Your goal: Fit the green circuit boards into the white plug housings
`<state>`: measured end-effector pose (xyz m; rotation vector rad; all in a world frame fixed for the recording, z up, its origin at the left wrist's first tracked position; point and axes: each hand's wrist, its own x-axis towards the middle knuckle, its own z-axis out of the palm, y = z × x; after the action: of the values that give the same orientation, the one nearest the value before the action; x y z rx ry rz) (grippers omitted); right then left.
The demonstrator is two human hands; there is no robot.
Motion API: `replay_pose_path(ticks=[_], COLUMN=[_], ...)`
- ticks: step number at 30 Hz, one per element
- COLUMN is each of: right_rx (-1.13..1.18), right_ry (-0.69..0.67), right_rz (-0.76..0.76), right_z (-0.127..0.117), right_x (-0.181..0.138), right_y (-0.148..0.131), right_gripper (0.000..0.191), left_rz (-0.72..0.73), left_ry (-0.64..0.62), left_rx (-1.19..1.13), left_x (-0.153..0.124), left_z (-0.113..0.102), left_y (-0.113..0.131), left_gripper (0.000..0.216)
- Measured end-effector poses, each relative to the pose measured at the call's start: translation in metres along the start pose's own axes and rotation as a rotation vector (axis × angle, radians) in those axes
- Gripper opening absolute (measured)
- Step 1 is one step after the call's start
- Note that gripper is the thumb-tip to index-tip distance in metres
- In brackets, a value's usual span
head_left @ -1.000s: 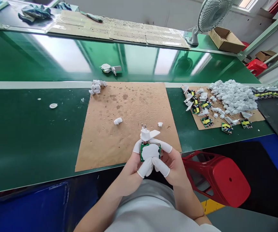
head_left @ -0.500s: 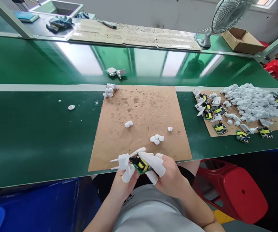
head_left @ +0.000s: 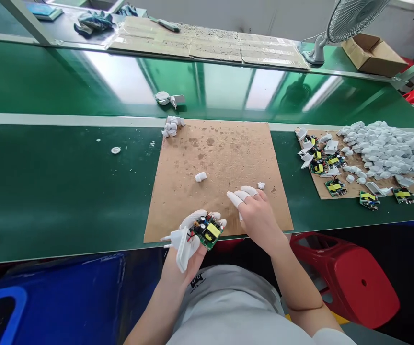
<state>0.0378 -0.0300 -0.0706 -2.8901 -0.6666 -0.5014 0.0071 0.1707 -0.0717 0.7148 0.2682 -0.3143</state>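
Observation:
My left hand (head_left: 192,249), with white finger covers, holds a circuit board (head_left: 208,231) with yellow and black components. A white plug housing (head_left: 182,247) with two pins is joined to it by short wires and rests in the same hand. My right hand (head_left: 252,208), also in white finger covers, is lowered to the cardboard sheet (head_left: 181,206). Its fingers are bent close together over the spot where small white lumps lay, and whatever is under the fingertips is hidden. A white putty-like lump (head_left: 200,177) and a smaller white bit (head_left: 261,185) lie near it.
On the right, a second cardboard carries a heap of white lumps (head_left: 383,148) and several circuit boards (head_left: 335,187). More white pieces (head_left: 173,126) sit at the sheet's far left corner. A fan (head_left: 315,53) stands behind; a red stool (head_left: 365,282) is right of me.
My right hand has let go of the circuit board and moved forward and right onto the small white lumps. The left hand keeps the board and plug housing, now turned more open. The view has shifted slightly.

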Motion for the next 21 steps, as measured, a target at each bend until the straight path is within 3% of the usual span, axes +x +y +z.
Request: replay_pose_path(ticks=[4, 8, 12, 16, 19, 21], right_rx=[-0.052, -0.067, 0.073, 0.224, 0.408, 0.68], right_ry=[0.192, 0.426, 0.333, 0.245, 0.254, 0.301], right_rz=[0.051, 0.142, 0.15, 0.158, 0.28, 0.402], right_z=[-0.007, 0.002, 0.014, 0.011, -0.004, -0.017], right_x=[-0.005, -0.014, -0.021, -0.023, -0.02, -0.018], right_y=[0.012, 0.024, 0.014, 0.006, 0.008, 0.007], right_gripper=[0.031, 0.016, 0.02, 0.026, 0.013, 0.007], left_rz=[-0.059, -0.013, 0.084, 0.118, 0.108, 0.12], left_ry=[0.021, 0.045, 0.069, 0.078, 0.045, 0.01], left_rx=[-0.003, 0.016, 0.041, 0.048, 0.104, 0.14], left_x=[-0.006, -0.002, 0.008, 0.012, 0.013, 0.014], left_z=[0.012, 0.012, 0.002, 0.004, 0.014, 0.02], left_y=[0.002, -0.006, -0.022, -0.026, -0.02, -0.018], left_gripper=[0.045, 0.049, 0.053, 0.05, 0.043, 0.038])
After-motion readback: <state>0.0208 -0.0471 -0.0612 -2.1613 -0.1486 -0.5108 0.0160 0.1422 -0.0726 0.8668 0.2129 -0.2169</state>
